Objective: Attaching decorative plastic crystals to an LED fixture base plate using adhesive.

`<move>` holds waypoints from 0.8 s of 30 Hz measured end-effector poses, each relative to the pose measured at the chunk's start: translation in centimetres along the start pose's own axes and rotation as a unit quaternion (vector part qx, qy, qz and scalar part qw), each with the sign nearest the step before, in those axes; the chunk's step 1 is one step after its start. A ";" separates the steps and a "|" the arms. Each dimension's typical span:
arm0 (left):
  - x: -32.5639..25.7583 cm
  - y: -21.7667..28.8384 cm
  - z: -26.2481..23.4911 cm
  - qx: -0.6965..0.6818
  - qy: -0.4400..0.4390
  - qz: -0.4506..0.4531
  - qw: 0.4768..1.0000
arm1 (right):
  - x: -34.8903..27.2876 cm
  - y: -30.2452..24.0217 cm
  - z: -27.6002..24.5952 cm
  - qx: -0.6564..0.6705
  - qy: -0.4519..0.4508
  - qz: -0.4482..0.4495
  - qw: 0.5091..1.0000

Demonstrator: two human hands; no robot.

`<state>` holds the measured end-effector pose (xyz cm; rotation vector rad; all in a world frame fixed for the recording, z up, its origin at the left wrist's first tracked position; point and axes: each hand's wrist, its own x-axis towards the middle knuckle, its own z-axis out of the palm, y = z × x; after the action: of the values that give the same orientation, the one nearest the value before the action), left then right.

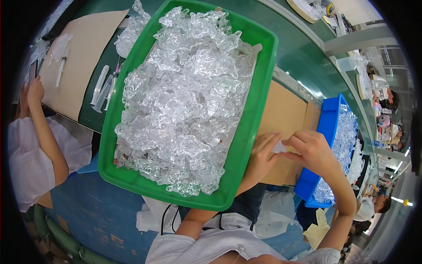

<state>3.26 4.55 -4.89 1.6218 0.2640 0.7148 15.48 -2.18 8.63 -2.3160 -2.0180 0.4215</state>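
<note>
Both hands are meeting over the cardboard sheet [281, 114]: left hand [263, 152] and right hand [310, 149] are pinching a small clear plastic piece [280, 148] between them, the green tray [246, 145] of clear packaging standing just beside for reach.

Clear crumpled plastic packages [184, 101] fill the centre. More clear packages [345, 136] lie at three o'clock. No labels, signs or screens visible.
</note>
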 end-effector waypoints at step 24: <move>-0.1 -0.2 0.1 -0.012 -0.009 -0.014 1.000 | -0.2 -1.2 -0.1 -0.033 0.009 0.016 0.999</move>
<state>3.27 4.48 -5.07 1.5988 0.2639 0.6781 14.29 -2.20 9.03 -2.3844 -2.0176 0.3401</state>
